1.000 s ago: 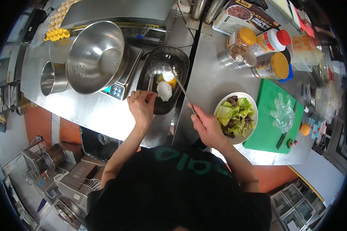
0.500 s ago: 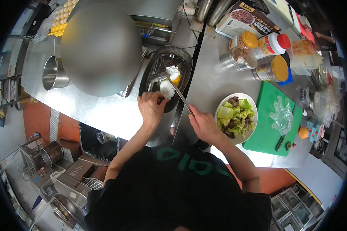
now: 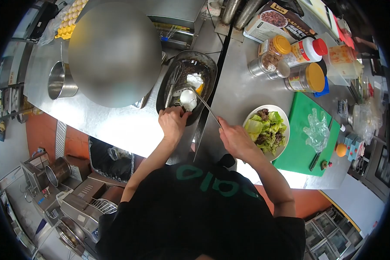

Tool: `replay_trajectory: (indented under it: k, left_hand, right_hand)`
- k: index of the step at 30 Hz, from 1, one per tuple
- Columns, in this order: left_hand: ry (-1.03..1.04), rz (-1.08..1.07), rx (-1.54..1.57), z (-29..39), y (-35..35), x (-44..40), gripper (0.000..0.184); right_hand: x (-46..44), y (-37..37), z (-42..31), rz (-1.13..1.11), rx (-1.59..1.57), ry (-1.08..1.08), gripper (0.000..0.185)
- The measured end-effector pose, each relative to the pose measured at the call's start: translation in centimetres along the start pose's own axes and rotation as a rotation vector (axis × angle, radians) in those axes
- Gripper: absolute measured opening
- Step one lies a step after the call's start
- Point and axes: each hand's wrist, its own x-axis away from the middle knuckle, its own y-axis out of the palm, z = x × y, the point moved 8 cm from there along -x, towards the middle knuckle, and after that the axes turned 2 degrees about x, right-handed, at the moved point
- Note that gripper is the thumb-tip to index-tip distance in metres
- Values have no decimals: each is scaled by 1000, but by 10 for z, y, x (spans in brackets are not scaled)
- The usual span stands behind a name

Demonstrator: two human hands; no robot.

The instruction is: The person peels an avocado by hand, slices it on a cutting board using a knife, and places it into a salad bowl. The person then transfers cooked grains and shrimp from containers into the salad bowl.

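In the head view, a dark oval pan (image 3: 210, 65) holds a smooth white poached egg (image 3: 188, 99). Behind it lies another white egg piece (image 3: 195, 79) with orange yolk showing. My right hand (image 3: 237, 139) is closed round the long handle of a metal spoon (image 3: 209, 109), whose bowl is down in the pan, beside the poached egg. At the pan's near rim is my left hand (image 3: 172, 122), its fingers curled just below the egg; the fingertips are partly hidden, and what they hold cannot be made out. A wire whisk (image 3: 174, 82) leans in the pan's left side.
On the right are a white bowl (image 3: 284, 145) of salad leaves and a green cutting board (image 3: 288, 158) bearing a plastic glove (image 3: 317, 132) and a knife (image 3: 315, 161). Jars (image 3: 310, 78) stand behind. A steel pot (image 3: 61, 82) is at left, near a large blurred round patch.
The spoon's bowl has moved down and left of the poached egg, uncovering more of the egg and whisk. My right hand has shifted slightly right; my left hand has moved slightly down and right.
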Motion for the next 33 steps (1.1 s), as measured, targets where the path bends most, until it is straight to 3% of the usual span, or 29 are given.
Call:
replay_trajectory:
  k: [10,15,19,21,25,27,30,33]
  left_hand:
    - [-246,-49,204,-13,-2,2,21]
    - [-124,-2,178,-3,-8,0,21]
    - [-126,-25,145,-1,-5,1,21]
    - [-74,-3,98,4,-8,1,18]
    - [-18,159,185,6,-35,10,14]
    - [-203,362,373,-22,-50,22,10]
    - [-414,561,532,-58,-57,35,16]
    - [-567,531,602,-100,-30,46,21]
  right_hand:
    - [7,5,2,54,-310,-7,33]
    - [11,11,1,204,-209,-114,34]
    - [12,18,-3,130,-70,-51,36]
    - [13,10,-14,313,-70,-200,37]
    - [5,-2,-9,432,-157,-106,35]
    - [-9,0,9,388,-472,13,33]
    - [-33,21,32,327,-700,128,28]
    - [-52,39,49,382,-572,76,23]
